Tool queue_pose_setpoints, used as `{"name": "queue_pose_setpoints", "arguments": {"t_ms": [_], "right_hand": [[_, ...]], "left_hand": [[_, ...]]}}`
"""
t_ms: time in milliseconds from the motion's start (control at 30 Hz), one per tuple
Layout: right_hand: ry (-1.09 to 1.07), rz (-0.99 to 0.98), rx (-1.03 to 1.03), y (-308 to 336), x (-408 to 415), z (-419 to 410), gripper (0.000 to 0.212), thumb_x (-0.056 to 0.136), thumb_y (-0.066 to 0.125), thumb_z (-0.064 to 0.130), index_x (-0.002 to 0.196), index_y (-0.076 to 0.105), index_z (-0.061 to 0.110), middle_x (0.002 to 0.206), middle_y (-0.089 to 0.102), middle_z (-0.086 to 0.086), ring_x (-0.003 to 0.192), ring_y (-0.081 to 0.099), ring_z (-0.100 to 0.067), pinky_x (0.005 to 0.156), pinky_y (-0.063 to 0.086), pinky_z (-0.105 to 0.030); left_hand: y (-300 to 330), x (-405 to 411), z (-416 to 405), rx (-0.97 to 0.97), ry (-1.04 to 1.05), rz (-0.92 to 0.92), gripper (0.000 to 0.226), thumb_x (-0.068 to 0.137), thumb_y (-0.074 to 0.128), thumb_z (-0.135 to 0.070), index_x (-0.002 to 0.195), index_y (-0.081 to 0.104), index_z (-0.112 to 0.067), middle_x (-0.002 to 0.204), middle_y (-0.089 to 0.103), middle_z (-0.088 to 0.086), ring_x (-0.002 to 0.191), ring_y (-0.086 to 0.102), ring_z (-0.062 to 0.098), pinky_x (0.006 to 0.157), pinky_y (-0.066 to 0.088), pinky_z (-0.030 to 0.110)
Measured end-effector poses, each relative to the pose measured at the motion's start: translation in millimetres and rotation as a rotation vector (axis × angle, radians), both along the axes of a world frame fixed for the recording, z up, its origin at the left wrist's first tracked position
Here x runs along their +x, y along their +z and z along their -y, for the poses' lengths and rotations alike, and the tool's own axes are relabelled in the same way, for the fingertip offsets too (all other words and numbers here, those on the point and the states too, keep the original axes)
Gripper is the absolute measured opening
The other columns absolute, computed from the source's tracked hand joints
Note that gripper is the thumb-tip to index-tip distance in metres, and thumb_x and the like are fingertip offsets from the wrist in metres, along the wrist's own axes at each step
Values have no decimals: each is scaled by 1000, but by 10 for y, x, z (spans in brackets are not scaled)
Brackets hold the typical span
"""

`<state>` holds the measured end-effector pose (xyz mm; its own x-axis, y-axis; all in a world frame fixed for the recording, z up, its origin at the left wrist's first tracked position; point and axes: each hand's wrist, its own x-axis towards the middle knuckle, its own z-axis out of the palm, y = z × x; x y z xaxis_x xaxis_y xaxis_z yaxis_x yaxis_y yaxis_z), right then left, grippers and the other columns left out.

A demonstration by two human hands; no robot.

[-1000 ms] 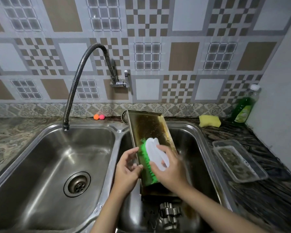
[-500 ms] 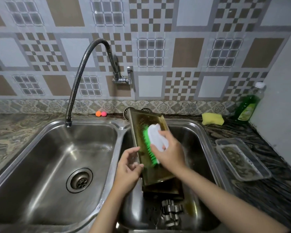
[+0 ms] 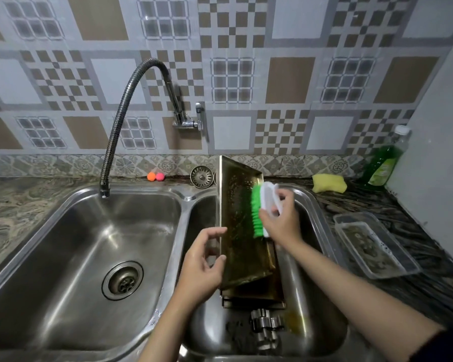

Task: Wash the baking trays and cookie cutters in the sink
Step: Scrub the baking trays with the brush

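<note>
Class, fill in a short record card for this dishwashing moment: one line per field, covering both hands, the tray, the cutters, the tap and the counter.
Left hand: steadies the left edge of the tilted baking tray
Right hand: grips the scrub brush, green bristles on the tray
Tray position: propped in the right basin, over more trays
Cookie cutters: on the right basin floor, nearer the camera
Tap: spout over the left basin, no water visible
Counter, right: yellow sponge, green soap bottle, clear container

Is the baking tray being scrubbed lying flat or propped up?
Propped up: the baking tray stands tilted in the right basin, top edge above the sink rim.
</note>
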<state>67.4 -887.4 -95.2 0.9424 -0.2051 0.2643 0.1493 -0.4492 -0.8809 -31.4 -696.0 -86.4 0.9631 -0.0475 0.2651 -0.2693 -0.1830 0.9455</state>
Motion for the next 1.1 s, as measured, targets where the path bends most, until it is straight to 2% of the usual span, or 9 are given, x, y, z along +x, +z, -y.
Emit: {"name": "queue_pose_setpoints", "arguments": {"t_ms": [133, 233, 400, 533, 667, 767, 867, 933, 1100], "right_hand": [[-36, 38, 41, -53, 51, 100, 57, 80, 69, 13, 127, 39, 25, 91, 58, -2, 70, 61, -16, 52, 48, -18], [60, -13, -20, -432, -375, -51, 59, 81, 71, 13, 129, 38, 24, 101, 55, 0, 75, 57, -4, 57, 44, -6], [119, -9, 54, -597, -659, -180, 61, 83, 69, 15, 134, 35, 19, 133, 45, 0, 117, 49, -11, 84, 41, -2], [183, 134, 66, -174, -676, -402, 60, 78, 64, 25, 132, 38, 18, 121, 48, 10, 99, 50, 5, 78, 43, -7], [103, 123, -15, 209, -140, -242, 62, 82, 66, 30, 135, 35, 25, 123, 50, 1, 97, 57, -16, 67, 52, -25], [82, 59, -53, 315, 11, -230, 63, 83, 67, 27, 137, 35, 26, 127, 52, -4, 91, 59, -17, 59, 45, -17], [254, 91, -129, 186, -371, -446, 62, 76, 66, 35, 131, 36, 36, 108, 65, -2, 66, 56, -14, 56, 49, -30], [366, 79, -187, 113, -525, -473, 61, 74, 63, 41, 129, 37, 38, 115, 63, 8, 65, 59, -15, 59, 50, -35], [40, -44, -246, 35, 18, -81, 59, 78, 67, 41, 129, 40, 35, 96, 63, -7, 73, 59, -24, 54, 45, -30]], "left_hand": [[66, 5, 71, 66, -9, 42, 50, 76, 55, -6, 112, 56, -40, 113, 59, -11, 91, 62, 15, 67, 53, 37], [95, 109, 13, 30, 89, 81, 47, 73, 54, -4, 112, 57, -31, 104, 63, 0, 78, 60, 8, 65, 50, 20], [-97, 134, 22, 30, 39, -20, 49, 73, 57, -4, 112, 55, -34, 108, 62, -9, 98, 61, 16, 85, 51, 28], [-240, 101, 92, 20, 26, -73, 52, 73, 58, -4, 112, 53, -38, 113, 59, -9, 111, 57, 18, 93, 49, 40], [-223, 21, 123, -46, -36, -101, 50, 73, 58, -2, 110, 55, -35, 112, 59, -11, 110, 56, 12, 89, 45, 24], [-188, -12, 155, -74, -42, -95, 47, 73, 58, -2, 113, 54, -26, 110, 59, -17, 111, 54, 6, 88, 44, 19], [-229, 49, 40, -110, 26, -105, 47, 72, 57, -2, 113, 53, -25, 108, 60, -17, 105, 56, 13, 87, 46, 28], [-241, 55, -60, -135, 53, -129, 47, 72, 56, -2, 112, 54, -24, 107, 61, -12, 100, 57, 18, 88, 46, 36], [-152, -123, 11, -100, -2, -77, 44, 73, 57, -1, 113, 55, -20, 112, 59, -6, 108, 57, 6, 90, 42, 14]]}}
